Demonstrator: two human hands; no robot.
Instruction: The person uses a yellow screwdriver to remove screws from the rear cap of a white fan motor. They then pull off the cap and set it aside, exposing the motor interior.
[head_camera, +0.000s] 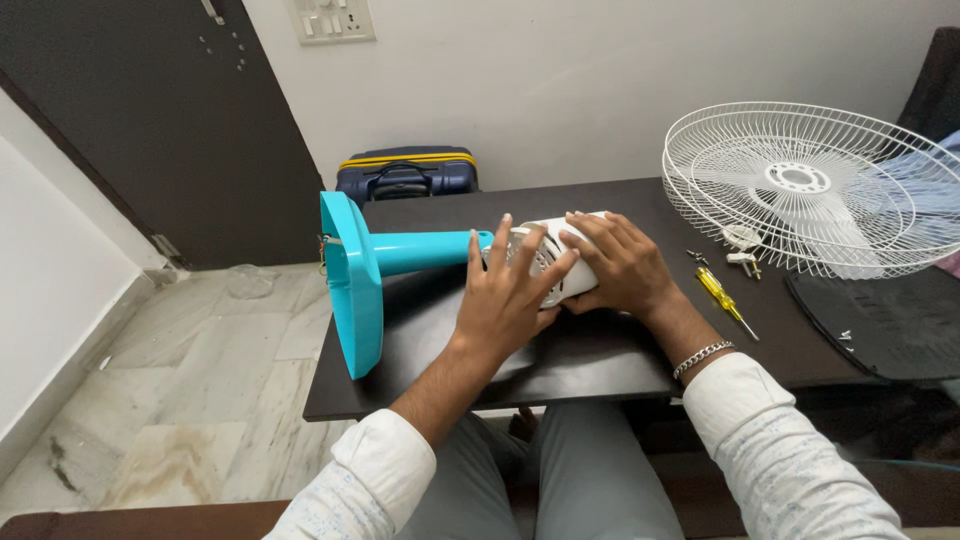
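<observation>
A table fan body lies on its side on the dark table (600, 360). Its turquoise round base (352, 285) hangs over the table's left edge, and a turquoise stem (420, 250) runs right to the white vented motor housing (552, 258). My left hand (505, 295) lies on the housing's near side with fingers spread. My right hand (615, 262) cups the housing's right end from above. Both hands grip the housing; its far end is hidden under my fingers.
A white wire fan guard (810, 185) rests on the table's right part. A yellow-handled screwdriver (722, 297) and small metal parts (742, 245) lie beside it. A dark flat mat (880, 320) is at right. A navy suitcase (407, 172) stands behind the table; marble floor at left.
</observation>
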